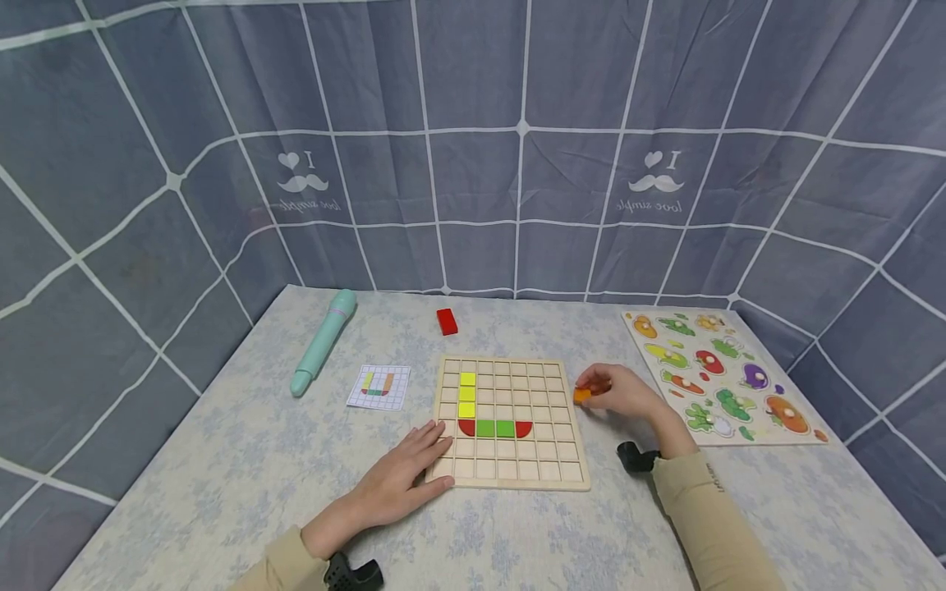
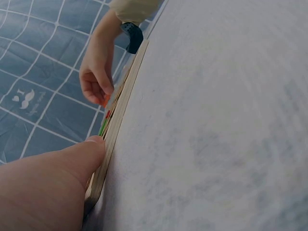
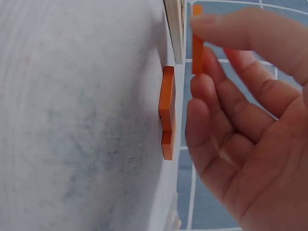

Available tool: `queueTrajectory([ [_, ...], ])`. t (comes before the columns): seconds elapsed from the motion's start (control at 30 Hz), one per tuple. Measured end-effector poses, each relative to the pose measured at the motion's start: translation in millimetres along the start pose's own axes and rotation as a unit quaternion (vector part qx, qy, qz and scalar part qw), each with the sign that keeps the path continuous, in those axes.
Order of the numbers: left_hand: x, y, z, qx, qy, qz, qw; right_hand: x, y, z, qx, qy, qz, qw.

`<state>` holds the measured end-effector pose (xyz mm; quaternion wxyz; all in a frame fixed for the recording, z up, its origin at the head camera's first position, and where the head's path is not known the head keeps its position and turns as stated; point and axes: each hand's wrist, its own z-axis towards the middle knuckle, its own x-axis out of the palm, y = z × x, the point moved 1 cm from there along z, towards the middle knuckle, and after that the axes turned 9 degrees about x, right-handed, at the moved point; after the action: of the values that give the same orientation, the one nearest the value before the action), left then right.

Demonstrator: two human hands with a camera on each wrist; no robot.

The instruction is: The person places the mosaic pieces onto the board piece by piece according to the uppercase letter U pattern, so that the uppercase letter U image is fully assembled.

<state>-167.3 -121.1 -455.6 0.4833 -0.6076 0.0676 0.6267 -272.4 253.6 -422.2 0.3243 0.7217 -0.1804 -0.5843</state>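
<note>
A square wooden grid board (image 1: 517, 471) lies on the table. Three yellow tiles (image 1: 467, 394) form a column on it, above a row of green tiles (image 1: 495, 428) with a red rounded piece (image 1: 524, 428) at each end. My left hand (image 1: 399, 476) rests flat on the board's left edge, fingers straight. By the right edge, my right hand (image 1: 624, 392) pinches a small orange tile (image 3: 198, 53) between thumb and fingers. Below it, orange tiles (image 3: 166, 96) lie on the table, close to the board.
A small pattern card (image 1: 378, 387) is left of the board, with a teal cylindrical object (image 1: 323, 341) beyond it. Behind the board lies a red block (image 1: 447, 321). A vegetable puzzle board (image 1: 683, 373) sits at the right. Tiled-pattern curtains (image 1: 473, 180) enclose the table.
</note>
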Motion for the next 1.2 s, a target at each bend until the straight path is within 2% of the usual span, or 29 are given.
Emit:
queueTrajectory([
  [0.3,0.9,0.9,0.0,-0.002,0.004,0.001,1.0000,4,10,0.4,-0.027,0.010,0.013,0.9995],
  [0.57,0.7,0.4,0.1,-0.002,0.001,0.000,1.0000,13,20,7.0,-0.072,0.048,0.036,0.9956],
  [0.93,1.2,0.7,-0.9,-0.002,0.000,-0.002,1.0000,27,44,12.8,-0.089,0.113,0.006,0.9896],
  [1.2,1.2,0.9,-0.1,-0.001,-0.001,-0.003,1.0000,38,61,18.3,-0.103,0.138,-0.012,0.9850],
])
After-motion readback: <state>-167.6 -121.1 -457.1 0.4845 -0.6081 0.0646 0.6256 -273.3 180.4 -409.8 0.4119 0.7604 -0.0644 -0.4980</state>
